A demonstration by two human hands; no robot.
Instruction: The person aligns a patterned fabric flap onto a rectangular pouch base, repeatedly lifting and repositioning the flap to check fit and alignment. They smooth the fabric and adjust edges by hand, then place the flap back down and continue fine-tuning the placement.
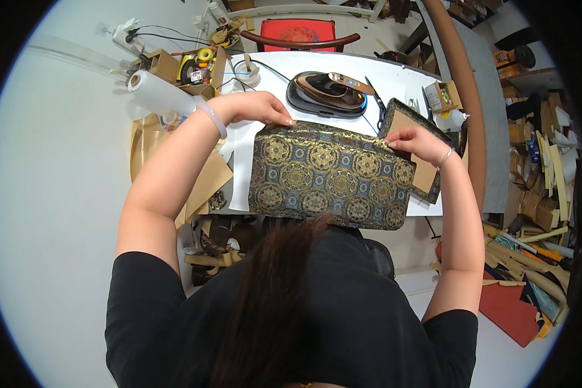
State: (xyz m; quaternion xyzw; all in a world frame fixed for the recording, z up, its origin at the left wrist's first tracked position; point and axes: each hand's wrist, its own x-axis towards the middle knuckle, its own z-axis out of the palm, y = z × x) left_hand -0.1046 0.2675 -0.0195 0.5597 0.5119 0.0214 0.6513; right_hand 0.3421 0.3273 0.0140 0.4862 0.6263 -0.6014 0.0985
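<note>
A brocade panel, black with gold and blue medallions, stretches between my hands at the table's near edge. My left hand pinches its far edge near the left corner. At the far right corner, my right hand grips the same edge between thumb and fingers. The panel's near side hangs close to my body. Just beyond it a black and bronze iron rests on its base. A brown board edged with dark brocade lies partly under my right hand and the panel.
Scissors and a white bottle lie to the right, by a small cardboard box. At left are a white roll, brown paper and a tray of tapes. A red chair stands beyond the white tabletop.
</note>
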